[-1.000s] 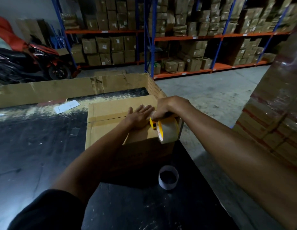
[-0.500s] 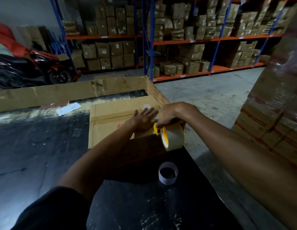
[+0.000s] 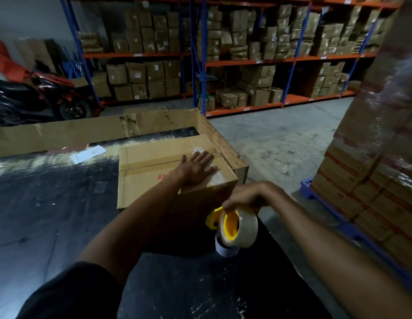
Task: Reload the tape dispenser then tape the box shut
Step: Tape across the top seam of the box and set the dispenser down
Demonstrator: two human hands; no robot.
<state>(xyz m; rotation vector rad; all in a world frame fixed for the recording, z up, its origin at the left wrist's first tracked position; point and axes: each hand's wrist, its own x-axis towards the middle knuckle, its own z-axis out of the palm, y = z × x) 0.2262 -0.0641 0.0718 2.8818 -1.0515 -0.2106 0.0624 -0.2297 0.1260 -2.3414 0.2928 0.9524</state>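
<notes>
A brown cardboard box lies on the dark table with its flaps closed and a tape strip across the top. My left hand presses flat on the box's top near its right corner, fingers spread. My right hand grips the yellow tape dispenser, loaded with a clear tape roll, held below the box's near right corner, in front of its side. An empty white tape core stands on the table just under the dispenser, partly hidden by it.
A low cardboard wall runs along the table's far and right edges. A white paper slip lies beyond the box. Wrapped cartons on a blue pallet stand at the right. Shelves of boxes and a motorbike fill the background.
My right hand has pulled the dispenser off the box top, down over the near right corner toward me. My left hand stayed flat on the box top.
</notes>
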